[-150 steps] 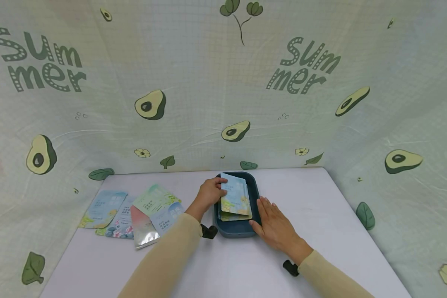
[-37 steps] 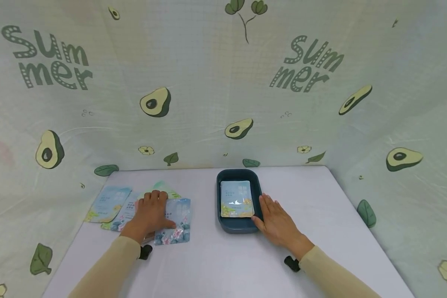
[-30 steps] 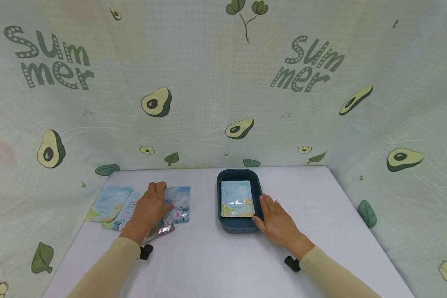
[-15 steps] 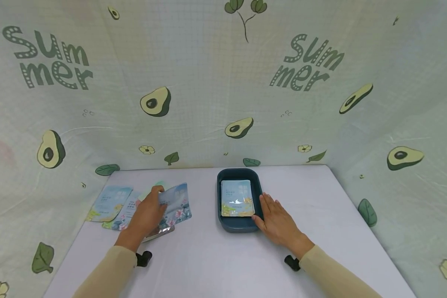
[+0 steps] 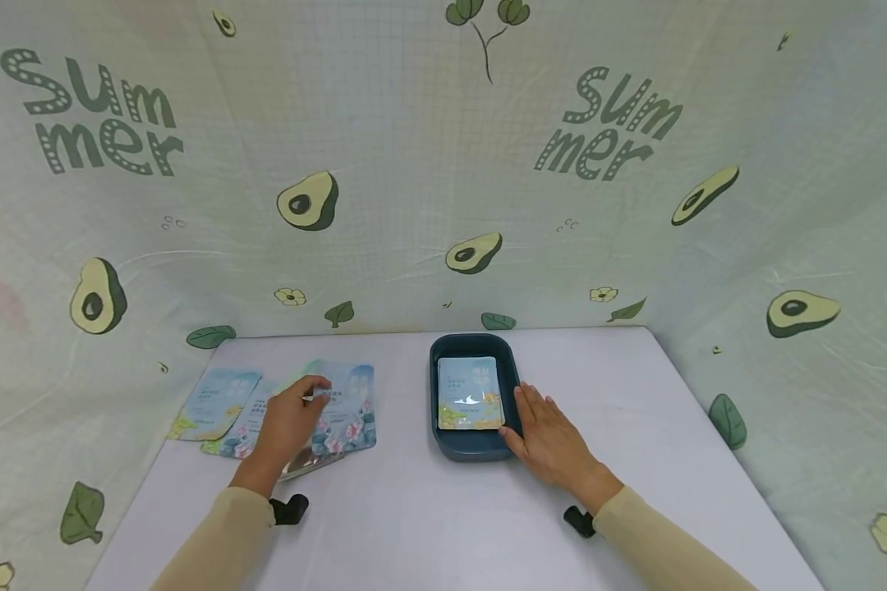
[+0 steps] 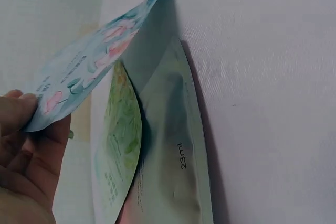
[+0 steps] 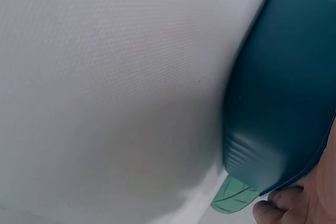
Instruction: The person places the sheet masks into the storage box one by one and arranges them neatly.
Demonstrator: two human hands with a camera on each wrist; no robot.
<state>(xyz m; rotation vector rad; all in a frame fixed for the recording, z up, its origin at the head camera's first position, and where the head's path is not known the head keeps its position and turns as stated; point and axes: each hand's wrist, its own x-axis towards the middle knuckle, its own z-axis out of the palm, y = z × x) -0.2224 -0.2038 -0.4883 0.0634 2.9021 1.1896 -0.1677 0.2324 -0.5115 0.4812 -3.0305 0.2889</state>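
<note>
a white table [image 5: 443,525] stands before an avocado-print cloth [image 5: 384,123], overlapping packets [image 5: 214,404] at left; a person's left hand [image 5: 287,423] pinches a blue flower-printed sachet [image 5: 353,414] by its left edge, over them, long axis running front to back, lettered end toward the cloth; at right, the right hand [image 5: 550,443], fingers straight, rests against a dark-blue tray [image 5: 469,449]; five seconds earlier, the left hand was at the tray

I can read "summer" twice on the cloth [image 5: 392,123] beyond the far edge of the tabletop [image 5: 599,369], and "23ml" on a silvery packet [image 6: 170,135] toward the tabletop's left edge.
</note>
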